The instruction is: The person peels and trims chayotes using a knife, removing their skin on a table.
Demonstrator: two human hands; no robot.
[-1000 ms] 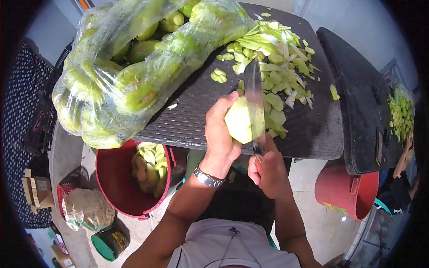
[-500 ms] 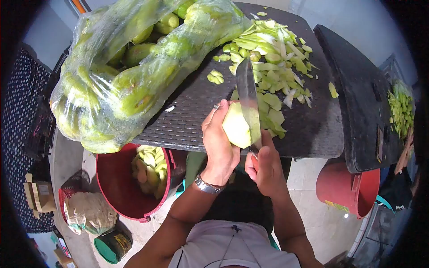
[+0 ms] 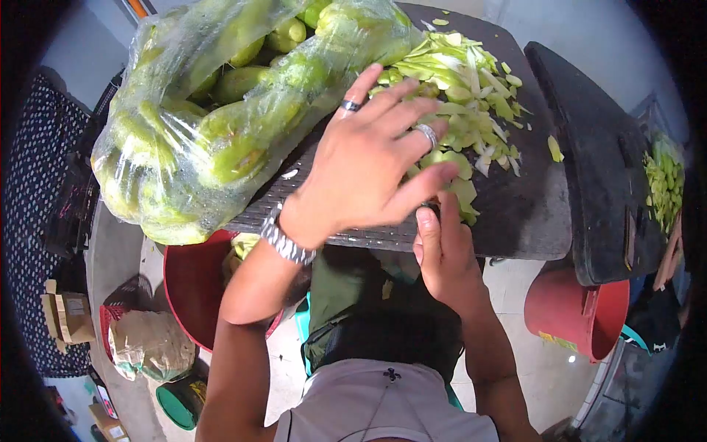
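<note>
My left hand [image 3: 375,151] is raised over the near edge of the dark woven table [image 3: 534,214], its fingers spread and nothing held in it. Close beside it, my right hand [image 3: 445,247] is closed around a knife [image 3: 431,207]; the left hand hides most of the blade. Beyond both hands lies a heap of pale green peelings [image 3: 471,96]. A clear plastic bag [image 3: 169,169] full of large green fruits [image 3: 239,85] fills the table's left side.
Below the table's left edge stands a red bin [image 3: 191,287] with pale peeled pieces [image 3: 241,247] inside. A second dark table [image 3: 611,169] is at the right, above another red bin [image 3: 574,317]. A sack [image 3: 151,342] and a green-lidded tub [image 3: 177,405] stand at lower left.
My left hand has let go of the pale peeled fruit, which no longer shows, and has moved up with opened fingers. The knife blade is now mostly covered; my right hand stays near its place.
</note>
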